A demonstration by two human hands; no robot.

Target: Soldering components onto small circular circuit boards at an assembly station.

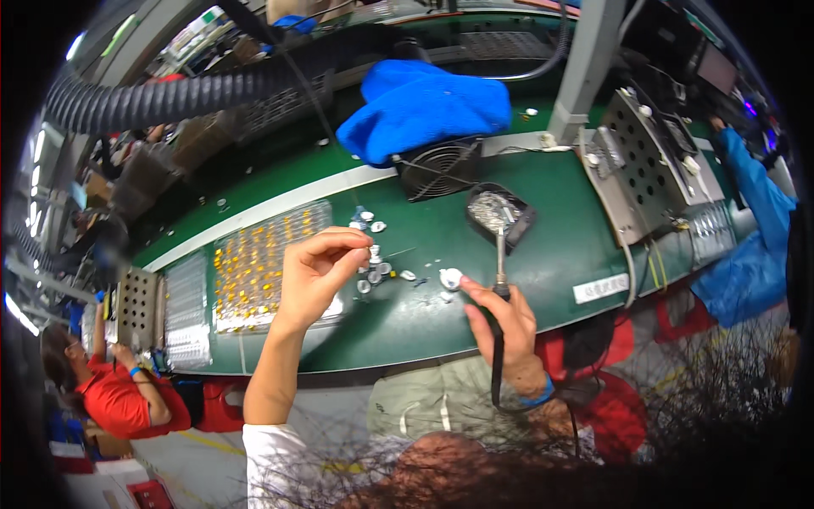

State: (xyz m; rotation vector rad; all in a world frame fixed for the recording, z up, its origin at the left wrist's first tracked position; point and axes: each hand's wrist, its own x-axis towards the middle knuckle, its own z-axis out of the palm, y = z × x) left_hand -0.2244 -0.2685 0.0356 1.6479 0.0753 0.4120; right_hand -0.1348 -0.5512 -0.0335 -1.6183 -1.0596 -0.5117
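My right hand [509, 331] is closed round a soldering iron [501, 276]. Its metal shaft points away from me, and its tip end overlaps a black tray [521, 222] of small silvery bits. By that hand's fingertips lies a small round white part [450, 278]; I cannot tell whether they touch. My left hand [312, 276] is raised over the green bench, thumb and forefinger pinched together. Anything between them is too small to make out. Just beyond the pinch lie several small round white parts [374, 276], some with dark centres.
A clear tray of yellow parts [254, 271] lies left of my left hand. Behind stands a black fan [441, 168] with a blue cloth [424, 106] over it. A perforated metal box [636, 170] is at the right. At the left, a person in red [127, 394] sits.
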